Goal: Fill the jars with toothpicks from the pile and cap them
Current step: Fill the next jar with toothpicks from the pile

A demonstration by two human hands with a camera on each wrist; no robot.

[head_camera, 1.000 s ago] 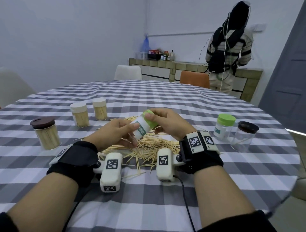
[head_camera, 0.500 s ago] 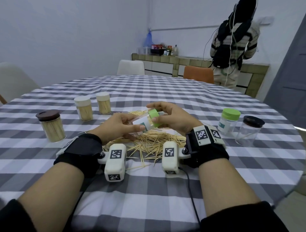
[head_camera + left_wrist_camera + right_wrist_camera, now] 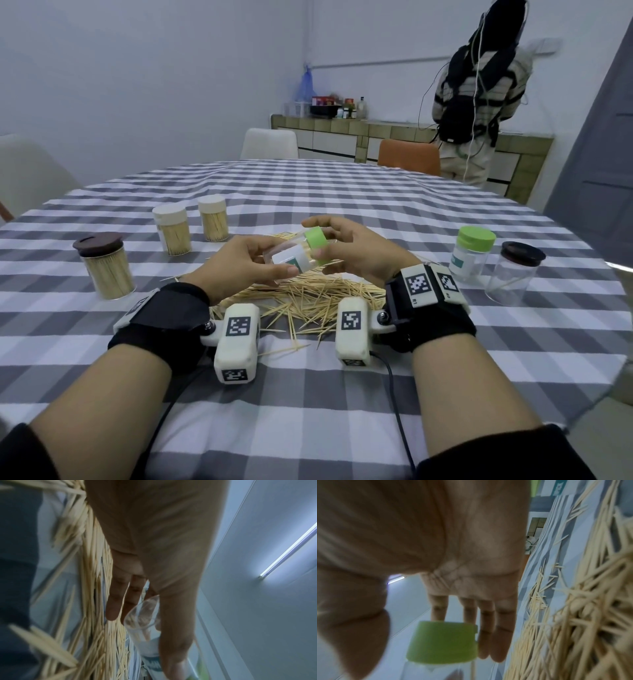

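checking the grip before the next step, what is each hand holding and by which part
Left hand holds the clear jar by its body; right hand pinches its green cap.

filled jars (image 3: 171, 233) left of pile (image 3: 308, 294)

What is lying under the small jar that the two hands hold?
Below the held jar lies the toothpick pile on the checked tablecloth. The left hand grips its body and the right hand its green cap. The hands cover part of the pile.
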